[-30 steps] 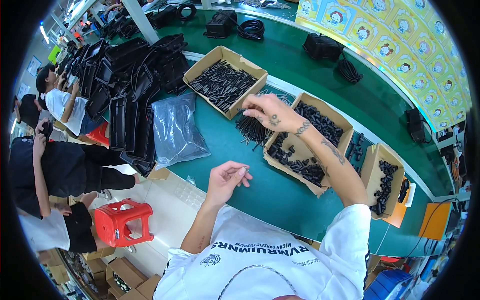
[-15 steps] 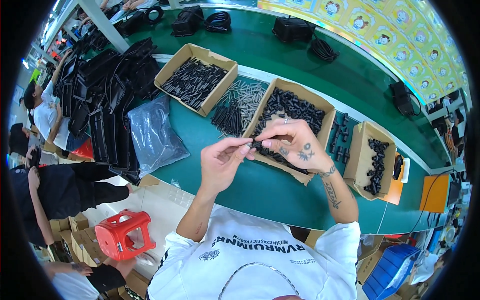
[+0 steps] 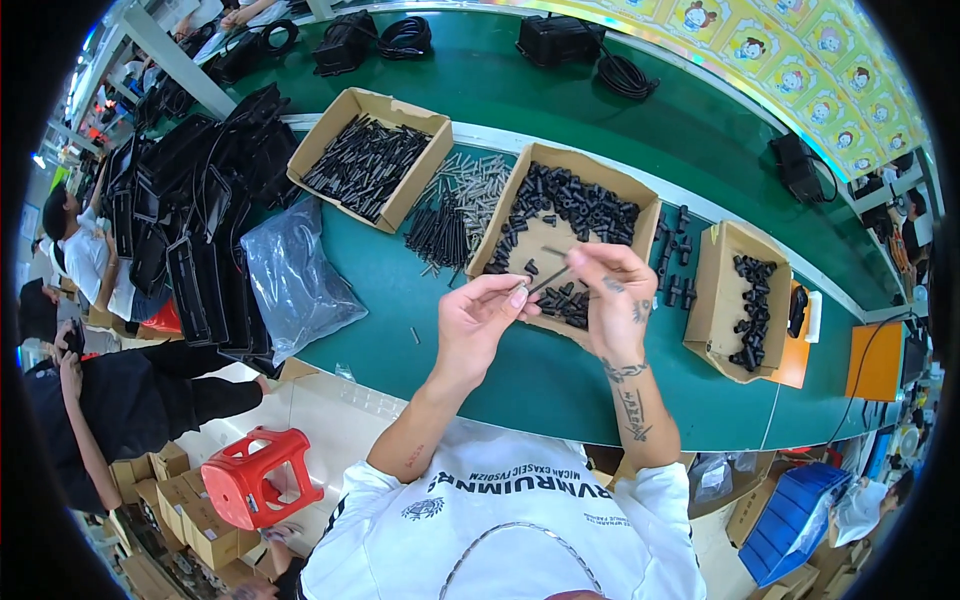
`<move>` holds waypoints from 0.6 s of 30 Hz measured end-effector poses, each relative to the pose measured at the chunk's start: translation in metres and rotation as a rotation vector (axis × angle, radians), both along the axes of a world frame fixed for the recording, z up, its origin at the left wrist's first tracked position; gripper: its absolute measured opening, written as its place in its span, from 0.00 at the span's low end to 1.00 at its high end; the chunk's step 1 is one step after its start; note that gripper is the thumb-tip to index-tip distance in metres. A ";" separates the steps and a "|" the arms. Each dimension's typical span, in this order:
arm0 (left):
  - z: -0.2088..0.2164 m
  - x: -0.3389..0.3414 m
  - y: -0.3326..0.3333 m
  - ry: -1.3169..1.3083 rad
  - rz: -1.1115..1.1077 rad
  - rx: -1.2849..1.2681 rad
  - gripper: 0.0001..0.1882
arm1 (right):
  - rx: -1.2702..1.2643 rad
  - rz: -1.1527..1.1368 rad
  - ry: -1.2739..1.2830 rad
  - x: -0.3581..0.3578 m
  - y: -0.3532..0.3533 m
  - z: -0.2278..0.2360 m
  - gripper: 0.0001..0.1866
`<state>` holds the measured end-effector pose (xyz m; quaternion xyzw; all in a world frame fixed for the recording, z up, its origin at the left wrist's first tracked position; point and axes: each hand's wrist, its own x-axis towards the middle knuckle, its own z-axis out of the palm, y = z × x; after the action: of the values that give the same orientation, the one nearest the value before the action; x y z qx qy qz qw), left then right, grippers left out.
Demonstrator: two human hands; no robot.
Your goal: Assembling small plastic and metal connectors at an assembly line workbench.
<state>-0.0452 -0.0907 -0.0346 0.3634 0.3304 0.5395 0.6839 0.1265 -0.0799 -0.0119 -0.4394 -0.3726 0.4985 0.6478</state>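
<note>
My left hand (image 3: 478,318) is in front of the middle carton, thumb and fingers pinched on something small that is mostly hidden. Between the two hands runs a thin dark rod (image 3: 549,281), slanting up to the right, its lower end at the left fingertips. My right hand (image 3: 617,300) pinches its upper end; those fingertips are slightly blurred. Under the hands, the middle cardboard box (image 3: 541,236) holds many short black fittings (image 3: 585,200). To its left lie loose silver and black rods (image 3: 470,205). One small rod (image 3: 415,336) lies alone on the green table.
Another cardboard box (image 3: 425,172) of rods stands far left, beside a clear bag (image 3: 300,275) and piled black housings (image 3: 195,230). At right are a box (image 3: 712,285) of black fittings and loose fittings (image 3: 676,255). A red stool (image 3: 262,478) stands on the floor; other people are at left.
My right hand has drawn apart from the left, and a thin rod now shows between them. The black piece between the fingertips is no longer visible. The whole view has shifted slightly.
</note>
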 end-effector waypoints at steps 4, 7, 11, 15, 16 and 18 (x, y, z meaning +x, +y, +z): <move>-0.005 0.000 0.002 0.025 0.095 -0.010 0.12 | -0.006 -0.215 0.334 0.003 -0.008 -0.012 0.12; -0.007 0.010 0.000 -0.004 0.102 -0.028 0.12 | -0.112 -0.166 0.369 -0.026 -0.020 -0.019 0.12; -0.007 0.018 -0.006 0.021 0.105 -0.015 0.12 | -0.015 -0.131 0.192 -0.043 -0.024 -0.030 0.13; -0.007 0.019 -0.009 0.148 0.136 0.034 0.11 | 0.092 -0.144 -0.042 -0.044 -0.026 -0.027 0.11; -0.008 0.019 -0.008 0.203 0.140 0.071 0.11 | 0.092 -0.146 -0.041 -0.044 -0.025 -0.028 0.11; -0.008 0.018 -0.009 0.260 0.142 0.086 0.11 | 0.090 -0.106 -0.035 -0.044 -0.024 -0.029 0.09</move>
<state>-0.0267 -0.0998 -0.0428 0.4350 0.4174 0.5486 0.5793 0.0827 -0.1038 -0.0409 -0.4376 -0.3822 0.4384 0.6858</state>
